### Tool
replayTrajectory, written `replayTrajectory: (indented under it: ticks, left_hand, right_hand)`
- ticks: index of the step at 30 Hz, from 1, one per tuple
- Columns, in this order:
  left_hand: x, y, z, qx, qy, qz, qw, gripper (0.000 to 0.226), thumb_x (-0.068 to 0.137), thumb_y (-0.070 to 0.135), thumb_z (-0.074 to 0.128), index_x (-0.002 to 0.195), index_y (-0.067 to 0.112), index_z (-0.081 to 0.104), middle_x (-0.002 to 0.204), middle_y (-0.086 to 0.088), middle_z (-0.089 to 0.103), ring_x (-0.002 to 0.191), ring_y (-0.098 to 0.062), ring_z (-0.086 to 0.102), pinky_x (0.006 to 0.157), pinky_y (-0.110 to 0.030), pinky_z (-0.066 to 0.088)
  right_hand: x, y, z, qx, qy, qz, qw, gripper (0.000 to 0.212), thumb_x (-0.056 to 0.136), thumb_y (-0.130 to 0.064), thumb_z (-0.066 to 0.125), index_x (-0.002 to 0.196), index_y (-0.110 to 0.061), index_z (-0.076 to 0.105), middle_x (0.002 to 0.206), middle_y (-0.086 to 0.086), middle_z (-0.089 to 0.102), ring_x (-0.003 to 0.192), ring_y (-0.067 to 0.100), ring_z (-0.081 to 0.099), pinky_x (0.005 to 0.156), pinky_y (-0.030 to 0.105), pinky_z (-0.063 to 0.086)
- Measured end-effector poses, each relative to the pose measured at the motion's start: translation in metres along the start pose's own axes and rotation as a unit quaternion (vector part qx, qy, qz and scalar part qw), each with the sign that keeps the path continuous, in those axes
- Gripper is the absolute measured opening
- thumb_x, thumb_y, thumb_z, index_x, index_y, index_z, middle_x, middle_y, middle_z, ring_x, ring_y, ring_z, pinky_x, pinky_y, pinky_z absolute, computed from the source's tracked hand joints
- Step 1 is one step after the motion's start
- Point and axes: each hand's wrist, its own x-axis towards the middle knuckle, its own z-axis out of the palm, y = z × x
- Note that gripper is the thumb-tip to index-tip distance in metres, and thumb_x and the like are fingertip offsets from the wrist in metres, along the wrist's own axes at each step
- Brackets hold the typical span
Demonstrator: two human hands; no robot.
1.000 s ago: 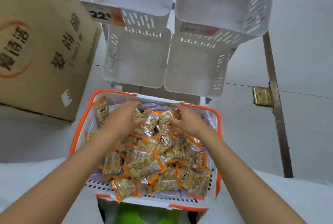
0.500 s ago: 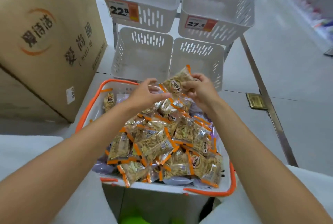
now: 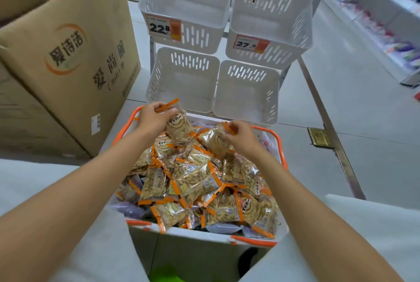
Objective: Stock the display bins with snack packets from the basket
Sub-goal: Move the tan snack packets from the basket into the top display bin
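Left hand (image 3: 152, 116) gripping snack packet (image 3: 178, 126), right hand (image 3: 241, 136) pinching another packet (image 3: 213, 142), above basket (image 3: 278, 143)

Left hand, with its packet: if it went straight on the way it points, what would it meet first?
Probably the lower left bin, just beyond the basket. The left hand, holding a packet, points at its near wall; depth is unclear, so it may pass over into the bin.
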Motion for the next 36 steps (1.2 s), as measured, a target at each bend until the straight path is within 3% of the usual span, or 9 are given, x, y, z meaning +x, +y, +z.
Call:
replayTrajectory:
  ticks: [4,8,12,16,19,25,29,34,36]
  left_hand:
    - [-0.001,0.007,0.007,-0.026,0.005,-0.023,0.999,0.021,0.089,0.027,0.072,0.105,0.013,0.070,0.095,-0.003,0.070,0.090,-0.023,0.069,0.069,-0.035,0.058]
    - [-0.013,0.011,0.016,-0.081,-0.187,-0.099,0.974,0.042,0.091,0.040,0.065,0.124,0.015,0.063,0.119,-0.013,0.069,0.105,-0.031,0.069,0.080,-0.043,0.059]
    - [-0.014,-0.008,0.008,-0.002,-0.288,-0.083,0.954,0.068,0.072,0.021,0.085,0.133,0.028,0.059,0.122,-0.010,0.069,0.109,-0.030,0.068,0.095,-0.049,0.054]
    - [-0.011,-0.019,0.002,0.020,-0.294,-0.072,0.953,0.064,0.065,0.026,0.088,0.124,0.033,0.065,0.124,-0.006,0.068,0.117,-0.028,0.063,0.102,-0.049,0.049]
    - [-0.005,-0.027,-0.007,-0.052,-0.232,-0.063,0.969,0.052,0.081,0.012,0.078,0.127,0.032,0.064,0.108,-0.005,0.075,0.102,-0.026,0.071,0.080,-0.041,0.059]
    - [-0.001,-0.041,-0.023,-0.130,-0.139,-0.107,0.976,0.038,0.087,0.015,0.075,0.120,0.024,0.058,0.097,-0.010,0.077,0.092,-0.027,0.074,0.080,-0.054,0.059]
    - [-0.004,-0.045,-0.026,-0.127,-0.130,-0.119,0.976,0.052,0.088,0.013,0.074,0.134,0.011,0.049,0.098,-0.019,0.069,0.094,-0.034,0.064,0.088,-0.061,0.054]
    - [-0.008,-0.044,-0.016,-0.102,-0.107,-0.103,0.984,0.047,0.090,0.017,0.072,0.133,0.018,0.053,0.090,-0.011,0.071,0.083,-0.026,0.065,0.075,-0.040,0.059]
    - [-0.011,-0.040,-0.006,-0.107,-0.127,-0.093,0.982,0.048,0.091,0.017,0.070,0.136,0.018,0.053,0.098,-0.018,0.073,0.090,-0.034,0.064,0.084,-0.052,0.056]
  right_hand:
    - [0.005,-0.039,-0.013,0.112,0.007,-0.055,0.992,0.012,0.086,-0.014,0.074,0.085,-0.021,0.065,0.082,0.001,0.067,0.070,0.007,0.060,0.065,0.014,0.050]
    - [0.003,-0.055,0.003,0.084,-0.007,-0.091,0.992,0.012,0.085,-0.012,0.075,0.090,-0.018,0.066,0.080,-0.003,0.066,0.068,0.002,0.060,0.063,0.018,0.049]
    - [0.000,-0.051,0.010,0.111,-0.039,-0.093,0.989,0.013,0.084,-0.012,0.076,0.093,-0.017,0.069,0.083,-0.003,0.069,0.074,0.004,0.065,0.066,0.018,0.051]
    - [-0.005,-0.052,0.020,0.099,-0.032,-0.103,0.989,0.034,0.085,-0.017,0.076,0.117,-0.016,0.066,0.103,-0.002,0.069,0.093,0.013,0.066,0.079,0.025,0.055]
    - [-0.007,-0.048,0.017,0.060,-0.042,-0.089,0.993,0.057,0.085,-0.026,0.076,0.136,-0.019,0.053,0.117,-0.005,0.063,0.104,0.012,0.061,0.089,0.026,0.054]
    - [-0.026,-0.021,0.030,-0.199,-0.309,-0.019,0.930,0.051,0.077,-0.041,0.081,0.124,-0.028,0.063,0.136,0.002,0.047,0.123,0.020,0.044,0.102,0.039,0.042]
    - [-0.025,-0.016,0.023,-0.131,-0.219,-0.044,0.966,0.021,0.080,-0.027,0.080,0.080,-0.018,0.062,0.097,0.001,0.059,0.094,0.022,0.054,0.087,0.039,0.046]
    - [-0.016,-0.026,0.009,0.046,0.037,-0.046,0.997,0.022,0.091,-0.016,0.068,0.079,-0.016,0.050,0.070,0.003,0.058,0.062,0.017,0.056,0.059,0.029,0.048]
    - [-0.016,-0.037,0.017,0.058,0.141,-0.069,0.986,0.015,0.090,-0.016,0.070,0.091,-0.019,0.055,0.076,-0.010,0.058,0.068,0.003,0.055,0.065,0.021,0.050]
